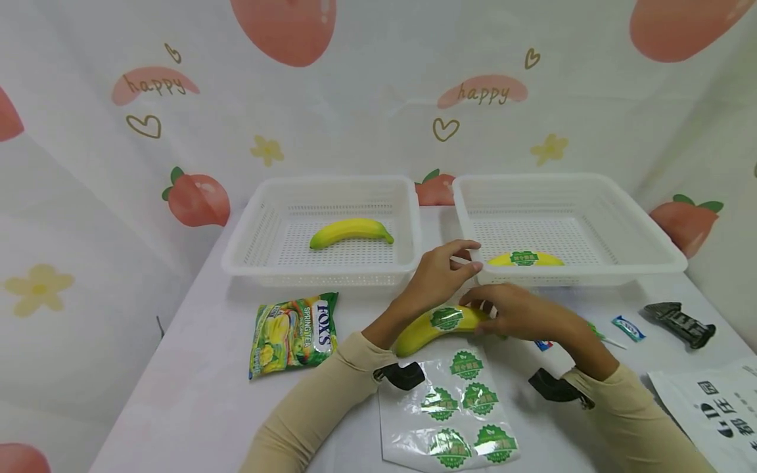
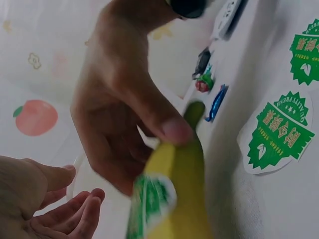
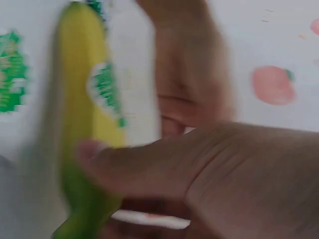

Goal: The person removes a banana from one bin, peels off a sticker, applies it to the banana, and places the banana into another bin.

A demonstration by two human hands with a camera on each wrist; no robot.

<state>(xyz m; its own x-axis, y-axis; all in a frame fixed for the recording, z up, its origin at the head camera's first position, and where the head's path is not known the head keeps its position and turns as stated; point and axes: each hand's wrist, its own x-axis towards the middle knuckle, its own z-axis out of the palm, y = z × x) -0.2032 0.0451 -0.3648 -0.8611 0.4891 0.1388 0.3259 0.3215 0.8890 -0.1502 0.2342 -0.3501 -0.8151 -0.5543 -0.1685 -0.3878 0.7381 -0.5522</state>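
Note:
My right hand (image 1: 526,315) grips a yellow banana (image 1: 422,332) near its stem end, thumb on one side, as the right wrist view also shows. A round green-and-white sticker (image 1: 446,318) is on the banana's side. My left hand (image 1: 440,269) is beyond the banana, by the front left corner of the right basket (image 1: 621,269); its fingers are loosely bent with nothing between them. Whether they touch the rim I cannot tell. Just this side of the banana lies a sheet of green stickers (image 1: 408,427). Another stickered banana (image 1: 547,259) lies in the right basket, partly hidden by its front wall.
The left basket (image 1: 319,270) contains a banana (image 1: 351,231) with no visible sticker. A FOX'S candy bag (image 1: 292,335) lies at left. On the right are a small blue wrapped candy (image 1: 628,328), a black packet (image 1: 680,323) and a printed white bag (image 1: 715,407).

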